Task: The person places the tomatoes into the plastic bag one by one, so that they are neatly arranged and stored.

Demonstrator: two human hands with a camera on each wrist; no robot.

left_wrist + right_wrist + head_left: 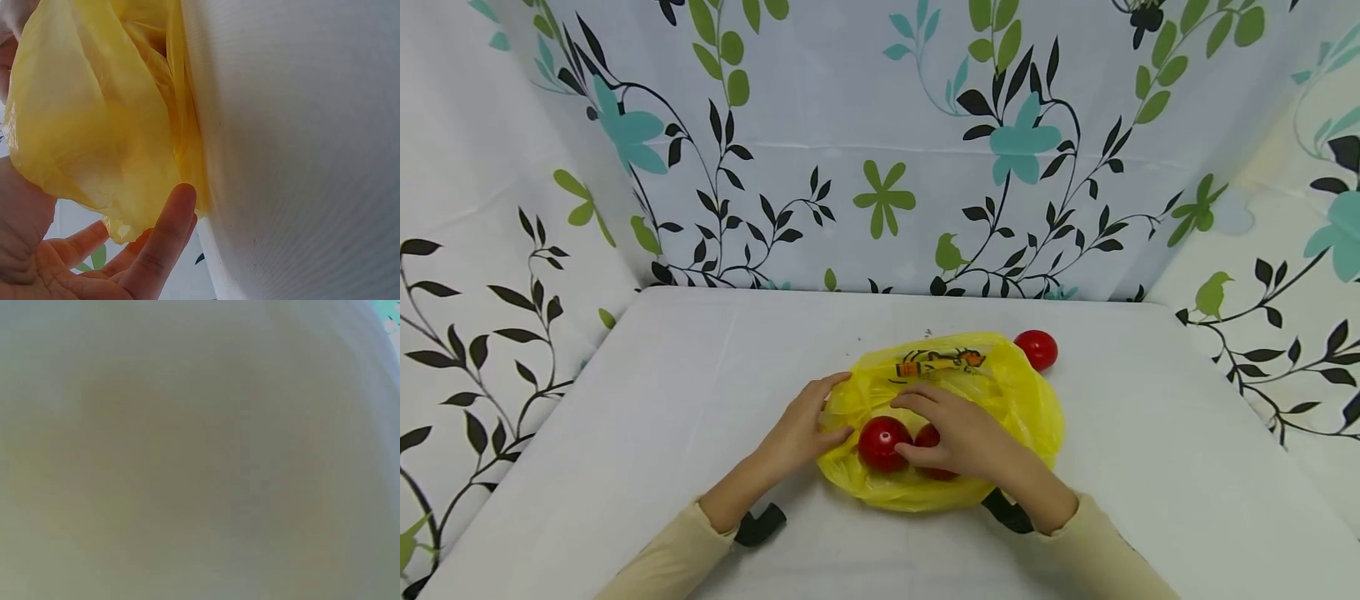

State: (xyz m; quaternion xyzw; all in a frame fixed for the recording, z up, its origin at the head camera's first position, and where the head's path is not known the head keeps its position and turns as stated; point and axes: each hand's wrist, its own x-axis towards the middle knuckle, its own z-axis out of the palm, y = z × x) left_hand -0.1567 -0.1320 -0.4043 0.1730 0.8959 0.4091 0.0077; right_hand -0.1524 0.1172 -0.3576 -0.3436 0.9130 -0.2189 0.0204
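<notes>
In the head view a yellow plastic bag (1030,408) lies on the table with its mouth spread. One tomato (881,444) shows in the mouth, red and shiny; a second tomato (928,437) beside it is partly covered by my right hand (966,433). That hand reaches over the bag with thumb and fingers apart, the thumb tip near both tomatoes. My left hand (801,425) rests at the bag's left edge. In the left wrist view its fingers (159,244) extend loosely along the yellow plastic. The right wrist view is too blurred to make out the hand.
A third tomato (1036,349) sits on the white table (700,358) behind the bag's right side. Dark straps (761,526) show at both wrists. Patterned curtains (820,125) hang behind and on both sides.
</notes>
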